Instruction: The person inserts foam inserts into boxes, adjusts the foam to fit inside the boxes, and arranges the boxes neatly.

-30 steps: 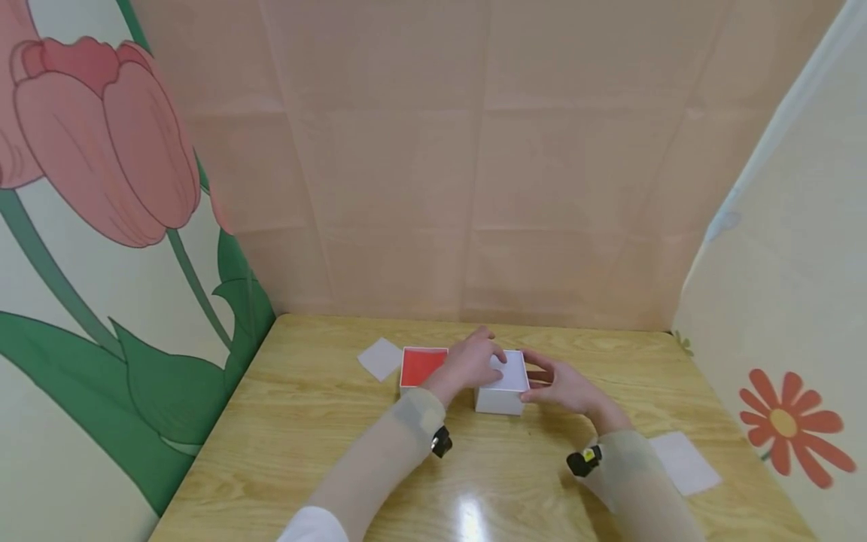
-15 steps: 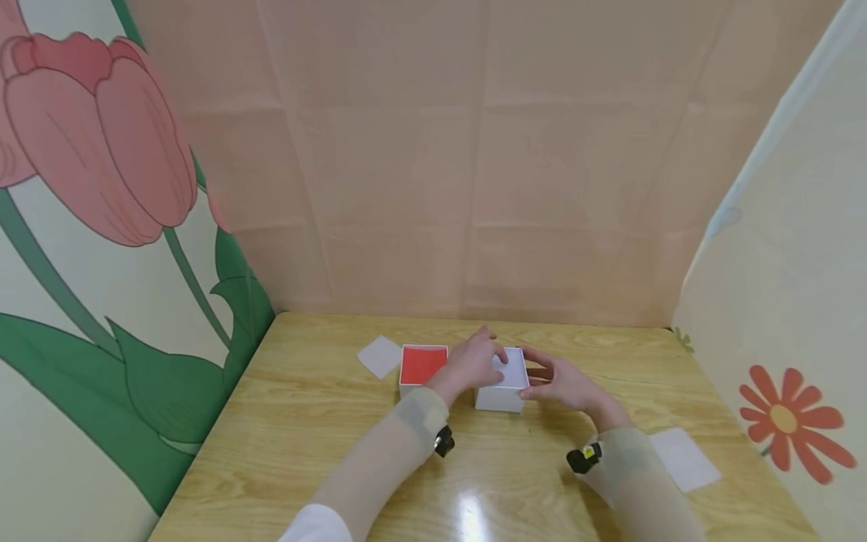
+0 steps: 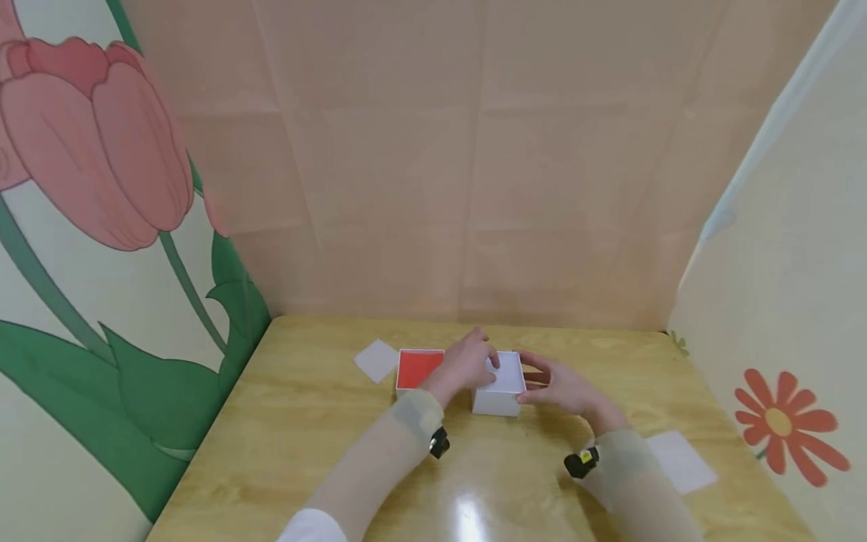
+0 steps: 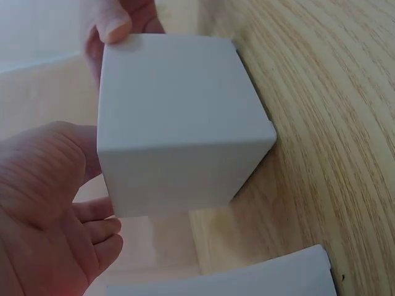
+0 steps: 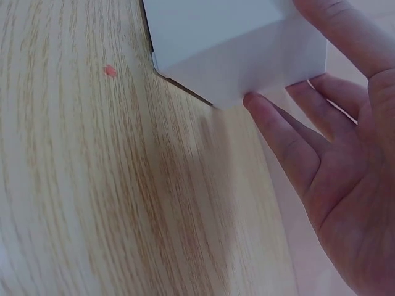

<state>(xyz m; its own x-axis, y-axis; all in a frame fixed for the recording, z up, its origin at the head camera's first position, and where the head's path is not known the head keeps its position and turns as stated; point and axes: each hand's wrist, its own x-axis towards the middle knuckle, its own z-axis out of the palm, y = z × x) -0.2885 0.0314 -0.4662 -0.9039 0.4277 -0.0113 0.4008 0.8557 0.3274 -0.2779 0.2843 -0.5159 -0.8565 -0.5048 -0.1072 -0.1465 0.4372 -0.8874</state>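
In the head view a white square box stands on the table with a pale inner surface at its top. My left hand reaches over its left edge, index finger and thumb touching at the top. Its other fingers hang loosely beside the box in the left wrist view. My right hand holds the box's right side, thumb at the near corner and fingers spread behind, as the right wrist view also shows. Left of it, partly behind my left hand, sits a second white box with a red inside.
A small white square sheet lies left of the boxes. Another white sheet lies by my right forearm. The wooden table meets a peach backdrop at the back, with printed panels on both sides.
The head view has shifted slightly. Both hands stay at the white box, and the left index finger and thumb have moved slightly left along its top.
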